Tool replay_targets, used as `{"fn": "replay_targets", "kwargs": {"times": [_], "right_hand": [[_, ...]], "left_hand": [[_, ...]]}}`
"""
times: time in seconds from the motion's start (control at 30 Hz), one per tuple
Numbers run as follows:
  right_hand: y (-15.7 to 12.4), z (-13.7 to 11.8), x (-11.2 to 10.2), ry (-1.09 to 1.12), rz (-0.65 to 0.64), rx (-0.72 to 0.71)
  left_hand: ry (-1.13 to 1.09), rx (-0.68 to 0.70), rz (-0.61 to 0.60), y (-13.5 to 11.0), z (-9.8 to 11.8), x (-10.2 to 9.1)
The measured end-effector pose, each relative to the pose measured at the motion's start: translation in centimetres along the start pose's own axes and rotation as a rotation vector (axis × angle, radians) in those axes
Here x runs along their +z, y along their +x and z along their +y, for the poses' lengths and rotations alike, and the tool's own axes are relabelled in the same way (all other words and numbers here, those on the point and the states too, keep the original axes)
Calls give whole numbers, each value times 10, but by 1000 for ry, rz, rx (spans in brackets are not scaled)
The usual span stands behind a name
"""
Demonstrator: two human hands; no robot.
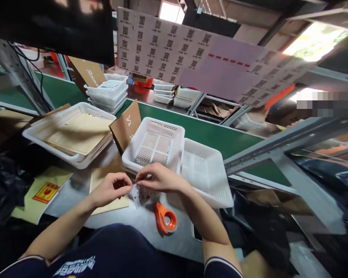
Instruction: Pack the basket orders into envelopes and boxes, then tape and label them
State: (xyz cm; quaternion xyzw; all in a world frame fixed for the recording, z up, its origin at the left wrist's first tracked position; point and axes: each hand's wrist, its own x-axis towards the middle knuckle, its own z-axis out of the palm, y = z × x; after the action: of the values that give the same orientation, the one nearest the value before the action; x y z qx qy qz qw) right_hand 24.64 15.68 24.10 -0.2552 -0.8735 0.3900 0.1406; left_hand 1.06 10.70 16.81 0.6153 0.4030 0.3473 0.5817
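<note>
Between my two hands is a small, whitish, see-through sheet with dark print (pixel 141 196), perhaps a label or a thin bag; I cannot tell which. My left hand (pixel 111 189) pinches its left upper edge with thumb and forefinger. My right hand (pixel 159 177) has its fingers closed on the upper right part, covering some of it. Below the sheet, an orange tape dispenser (pixel 165 219) lies on the grey table (pixel 179 241). A yellowish envelope (pixel 113 205) lies flat under my left hand. Just beyond my hands stands a white perforated basket (pixel 178 154).
Another white basket (pixel 220 185) stands at the right. On the left, a white tray (pixel 75 161) holds several envelopes (pixel 81 133). A yellow envelope with a red label (pixel 46 192) lies nearer. Behind runs a green conveyor belt (pixel 208 125), and a board of printed codes (pixel 220 73) hangs above it.
</note>
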Motion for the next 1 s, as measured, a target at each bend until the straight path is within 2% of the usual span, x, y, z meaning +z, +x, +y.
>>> {"fn": "replay_targets", "kwargs": {"times": [0.17,0.37,0.53,0.77,0.83,0.9,1.0], "right_hand": [[-19,-6,20,-5,-2,10],[-24,-11,39,28,-45,16],[-22,-9,50,57,-143,69],[-17,-5,60,83,-177,69],[-14,-2,67,73,-126,10],[-11,2,81,24,-4,-112],[-6,15,117,-68,215,-298]], "left_hand": [[-11,-58,-27,-30,-11,17],[1,-70,-34,-49,-13,27],[3,-131,-42,-60,-15,28],[-48,-180,-47,-67,-27,24],[-132,-200,-55,-68,-33,20],[-254,-227,-26,-69,-41,16],[-464,-300,58,-73,-57,11]]}}
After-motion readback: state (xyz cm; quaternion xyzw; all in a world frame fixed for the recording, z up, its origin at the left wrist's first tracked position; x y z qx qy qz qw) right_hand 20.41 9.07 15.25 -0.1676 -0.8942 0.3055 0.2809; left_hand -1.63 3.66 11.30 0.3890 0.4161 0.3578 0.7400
